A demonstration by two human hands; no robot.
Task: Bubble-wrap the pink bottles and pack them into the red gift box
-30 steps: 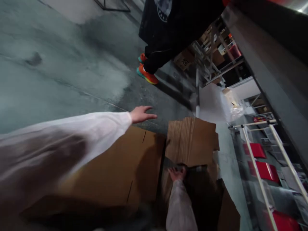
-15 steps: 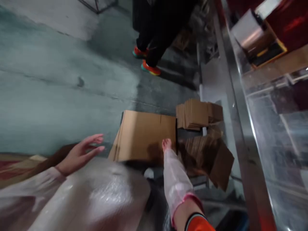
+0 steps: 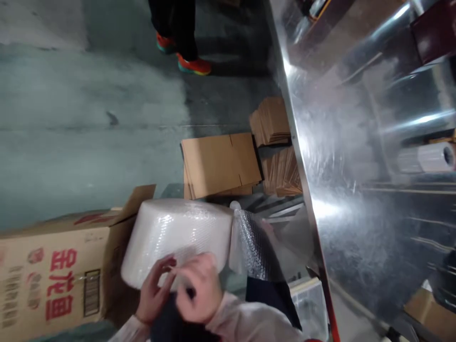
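Observation:
A large roll of bubble wrap [image 3: 185, 223] lies across the lower middle of the view, in front of my body. My left hand [image 3: 155, 289] is at its near side, fingers curled and thumb bent toward the fingertips. Close beside it, my right hand [image 3: 201, 287] is closed, its thumb and fingers bent into a ring, smeared by motion. The fingertips of both hands almost meet; anything pinched between them is too small to make out. A loose sheet of bubble wrap [image 3: 256, 247] hangs at the roll's right end.
A printed cardboard box [image 3: 71, 275] stands open at the left. Beyond the roll lie flat cardboard sheets [image 3: 217, 164] and bundled cartons [image 3: 272, 121]. A metal table [image 3: 342, 156] runs along the right. A person in orange shoes [image 3: 192, 64] stands at the far side.
Both hands, apart before, have come together at the roll's near side; the right has drawn back from the cardboard. The view has shifted, showing more of the printed box and metal table.

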